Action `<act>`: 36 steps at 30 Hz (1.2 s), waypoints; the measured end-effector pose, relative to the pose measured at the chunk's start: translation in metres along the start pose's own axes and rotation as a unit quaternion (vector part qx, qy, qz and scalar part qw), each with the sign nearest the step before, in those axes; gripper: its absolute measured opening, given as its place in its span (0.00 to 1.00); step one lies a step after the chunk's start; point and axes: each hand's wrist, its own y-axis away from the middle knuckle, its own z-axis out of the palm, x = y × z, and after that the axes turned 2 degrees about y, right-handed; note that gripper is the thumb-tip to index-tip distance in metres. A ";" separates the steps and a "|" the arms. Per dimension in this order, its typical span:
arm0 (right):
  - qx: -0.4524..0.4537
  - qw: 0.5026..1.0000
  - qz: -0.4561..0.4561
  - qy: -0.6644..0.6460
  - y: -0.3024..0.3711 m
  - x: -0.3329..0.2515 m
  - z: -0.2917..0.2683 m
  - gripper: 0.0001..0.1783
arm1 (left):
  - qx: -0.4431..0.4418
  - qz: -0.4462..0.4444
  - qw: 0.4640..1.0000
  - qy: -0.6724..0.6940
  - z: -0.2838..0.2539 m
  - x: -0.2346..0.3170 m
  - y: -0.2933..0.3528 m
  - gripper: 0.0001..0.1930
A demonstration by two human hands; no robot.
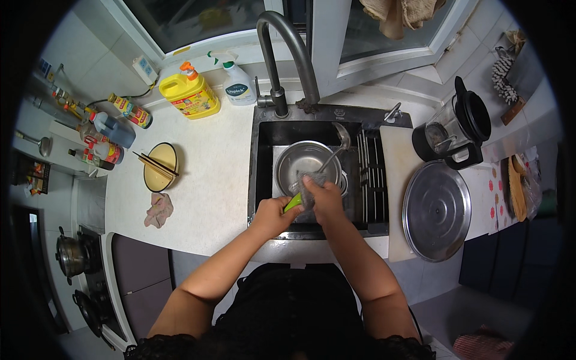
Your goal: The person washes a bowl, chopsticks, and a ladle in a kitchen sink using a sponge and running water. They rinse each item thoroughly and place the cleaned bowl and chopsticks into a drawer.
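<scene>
Over the dark sink (pixel 259 180), my left hand (pixel 272 216) grips the green handle of a metal ladle (pixel 343 139). The ladle slants up to the right, and its bowl end lies near the sink's far side. My right hand (pixel 327 201) is closed around a grey scrubbing cloth (pixel 307 191), pressed about the ladle's handle close to my left hand. Below the ladle's stem, a round stainless steel pot (pixel 291 159) sits in the sink. My right hand and the cloth hide part of the pot and of the handle.
The tall grey faucet (pixel 287 30) arches behind the sink. A black rack (pixel 365 180) spans its right side. Rightward are a metal lid (pixel 437 210) and a blender jug (pixel 447 123). Leftward stand a bowl with chopsticks (pixel 157 180), a pink rag (pixel 159 210) and a yellow bottle (pixel 192 96).
</scene>
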 end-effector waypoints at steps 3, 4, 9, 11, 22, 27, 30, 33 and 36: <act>0.000 0.998 0.023 -0.062 -0.001 -0.016 0.000 0.11 | -0.120 -0.175 0.937 0.278 -0.010 0.002 0.011 0.09; -0.019 0.996 0.039 -0.080 0.004 -0.021 0.004 0.10 | -0.163 -0.215 0.891 0.365 -0.013 0.000 0.014 0.09; -0.077 0.993 0.036 -0.077 0.029 0.001 0.013 0.10 | 0.019 -0.020 0.992 -0.126 0.000 -0.020 0.002 0.09; -0.076 0.996 0.026 -0.032 0.037 0.006 0.017 0.10 | 0.092 0.027 0.946 -0.309 0.009 -0.014 0.000 0.09; 0.083 0.991 -0.072 0.077 0.023 0.019 0.027 0.18 | 0.136 0.067 0.900 -0.410 0.018 -0.007 0.004 0.12; 0.138 0.988 -0.034 -0.057 -0.010 -0.015 0.014 0.11 | 0.197 0.179 0.906 -0.328 0.025 -0.023 0.019 0.14; 0.113 0.992 -0.013 -0.057 0.014 -0.014 0.022 0.12 | -0.036 -0.152 0.984 0.080 0.001 -0.029 0.011 0.16; 0.084 0.995 -0.026 0.040 0.028 0.023 0.023 0.14 | -0.003 -0.079 0.989 -0.125 -0.003 -0.021 0.005 0.17; 0.020 0.999 -0.023 0.026 0.009 0.040 0.014 0.14 | 0.085 0.013 0.958 -0.274 0.009 -0.021 0.012 0.14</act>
